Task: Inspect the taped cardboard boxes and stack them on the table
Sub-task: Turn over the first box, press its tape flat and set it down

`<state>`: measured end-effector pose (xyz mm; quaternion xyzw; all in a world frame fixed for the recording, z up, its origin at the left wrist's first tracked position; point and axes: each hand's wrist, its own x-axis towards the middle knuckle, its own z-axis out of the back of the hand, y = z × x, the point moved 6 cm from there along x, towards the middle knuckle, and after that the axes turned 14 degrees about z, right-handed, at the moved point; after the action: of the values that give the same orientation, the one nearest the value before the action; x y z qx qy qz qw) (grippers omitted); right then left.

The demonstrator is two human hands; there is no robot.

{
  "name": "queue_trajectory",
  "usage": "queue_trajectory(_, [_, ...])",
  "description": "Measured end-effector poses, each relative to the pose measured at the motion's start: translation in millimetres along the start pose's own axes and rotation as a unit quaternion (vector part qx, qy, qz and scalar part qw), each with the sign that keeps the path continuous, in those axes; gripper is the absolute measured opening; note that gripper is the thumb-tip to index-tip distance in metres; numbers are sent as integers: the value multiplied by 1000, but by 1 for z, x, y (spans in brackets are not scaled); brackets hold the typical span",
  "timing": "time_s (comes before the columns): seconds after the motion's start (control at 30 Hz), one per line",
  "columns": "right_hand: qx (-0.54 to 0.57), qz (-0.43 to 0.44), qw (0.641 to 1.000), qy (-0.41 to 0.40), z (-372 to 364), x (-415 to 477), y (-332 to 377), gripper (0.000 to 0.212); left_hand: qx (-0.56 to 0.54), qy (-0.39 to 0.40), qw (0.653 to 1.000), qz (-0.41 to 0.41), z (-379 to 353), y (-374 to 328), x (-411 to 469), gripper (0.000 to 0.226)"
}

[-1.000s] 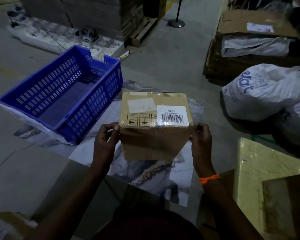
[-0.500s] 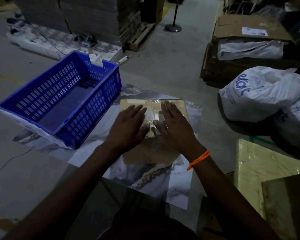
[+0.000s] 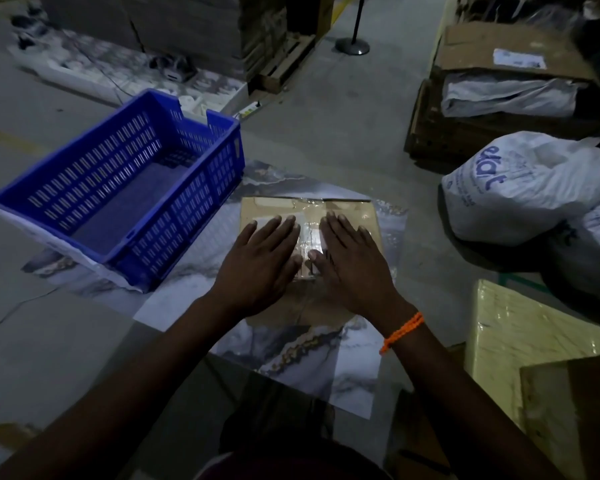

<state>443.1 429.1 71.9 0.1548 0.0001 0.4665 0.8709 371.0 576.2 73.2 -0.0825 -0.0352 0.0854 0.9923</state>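
A taped cardboard box [image 3: 361, 216] rests on the marble-patterned table [image 3: 326, 358], right of centre. Clear tape runs along its top seam. My left hand [image 3: 260, 261] lies flat on the left half of the lid, fingers spread and pointing away from me. My right hand [image 3: 354, 261], with an orange thread at the wrist, lies flat on the right half. Both palms press down on the top and hold nothing. The label between them is mostly hidden.
A blue slotted crate [image 3: 118, 188] stands on the table's left part, close to the box. White filled sacks [image 3: 534, 188] lie on the floor at right. A yellowish wrapped package [image 3: 520, 334] sits at lower right. Stacked cartons [image 3: 499, 81] and a pallet stand behind.
One second ago both hands held the box by its sides above the table. It now sits on the table and both hands have come to rest flat on its top.
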Motion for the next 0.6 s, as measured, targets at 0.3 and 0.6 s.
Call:
queue_trajectory(0.3, [2, 31, 999, -34, -2, -57, 17, 67, -8, -26, 999, -30, -5, -2, -45, 63])
queue_trajectory(0.6, [37, 40, 998, -42, 3, -49, 11, 74, -50, -57, 997, -28, -5, 2, -39, 62])
